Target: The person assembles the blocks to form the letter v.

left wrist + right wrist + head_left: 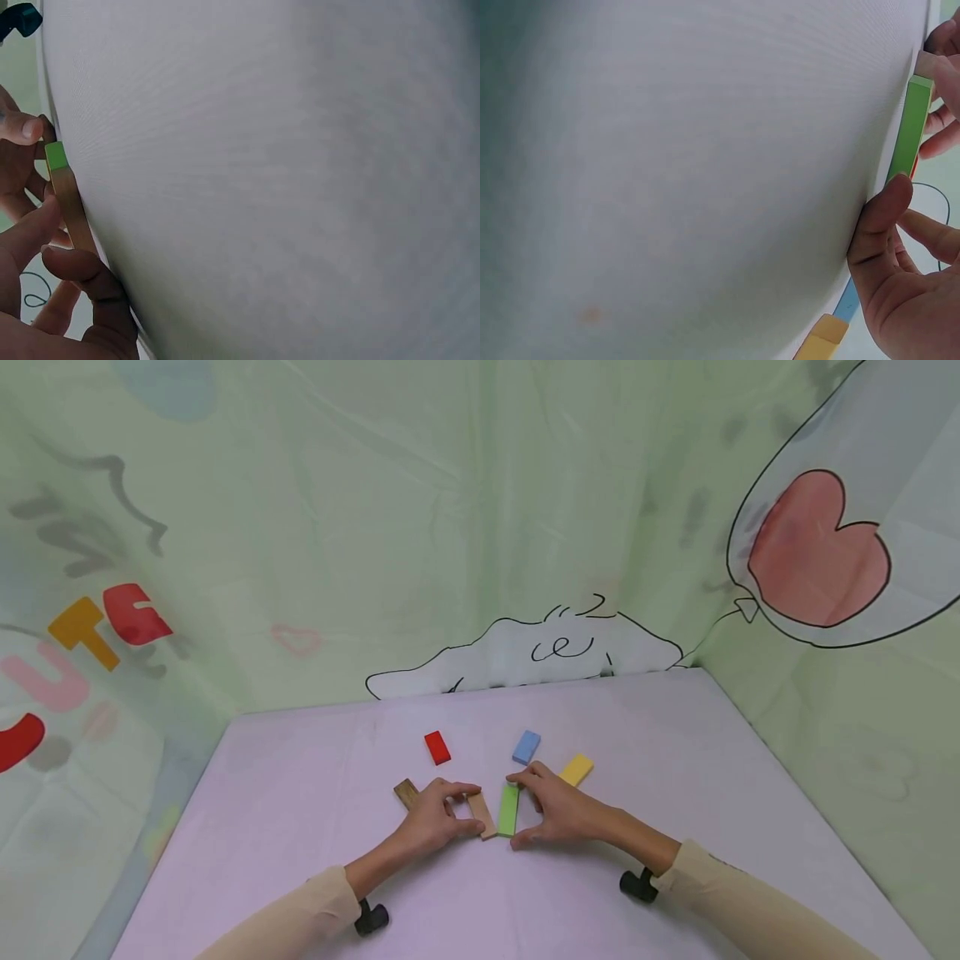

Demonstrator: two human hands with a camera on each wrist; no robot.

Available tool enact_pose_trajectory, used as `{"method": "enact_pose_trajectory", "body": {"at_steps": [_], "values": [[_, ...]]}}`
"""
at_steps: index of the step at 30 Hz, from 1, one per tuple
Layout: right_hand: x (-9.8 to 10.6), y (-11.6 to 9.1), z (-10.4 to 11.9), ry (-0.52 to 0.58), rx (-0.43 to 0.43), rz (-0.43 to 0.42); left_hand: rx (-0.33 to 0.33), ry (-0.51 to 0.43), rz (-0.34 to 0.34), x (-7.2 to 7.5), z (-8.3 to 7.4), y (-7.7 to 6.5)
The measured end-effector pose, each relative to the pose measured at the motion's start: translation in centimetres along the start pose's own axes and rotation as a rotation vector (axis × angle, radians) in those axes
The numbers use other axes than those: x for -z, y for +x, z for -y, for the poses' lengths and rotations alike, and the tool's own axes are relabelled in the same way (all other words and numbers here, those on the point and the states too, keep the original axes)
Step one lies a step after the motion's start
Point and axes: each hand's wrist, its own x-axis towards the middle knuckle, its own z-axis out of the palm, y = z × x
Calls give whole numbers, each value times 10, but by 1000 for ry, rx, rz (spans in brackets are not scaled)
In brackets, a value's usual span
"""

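Note:
A light wooden block (482, 815) and a green block (507, 811) lie close together in the middle of the table, nearly meeting at their near ends. My left hand (437, 812) pinches the wooden one lengthwise, index finger at its far end and thumb at its near end. With thumb and index finger at its two ends, my right hand (558, 808) holds the green one. In the right wrist view, the thumb tip is right at the green block (911, 127). Partly behind my left hand lies a dark brown block (406, 792); beyond the right is a yellow block (577, 769).
Farther back on the pale cloth-covered table (330, 752) lie a red block (437, 747) and a blue block (527, 747). A printed curtain (360, 527) hangs behind the table and along both sides. A black wrist device (639, 886) sits under the right cuff.

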Motion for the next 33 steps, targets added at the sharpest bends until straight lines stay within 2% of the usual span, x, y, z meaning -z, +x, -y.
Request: {"method": "enact_pose_trajectory", "body": {"at_steps": [11, 33], "values": [[1, 0, 1, 15, -6, 2, -22, 13, -5, 0, 2, 0], [4, 0, 3, 24, 0, 7, -19, 31, -22, -1, 8, 1]]}}
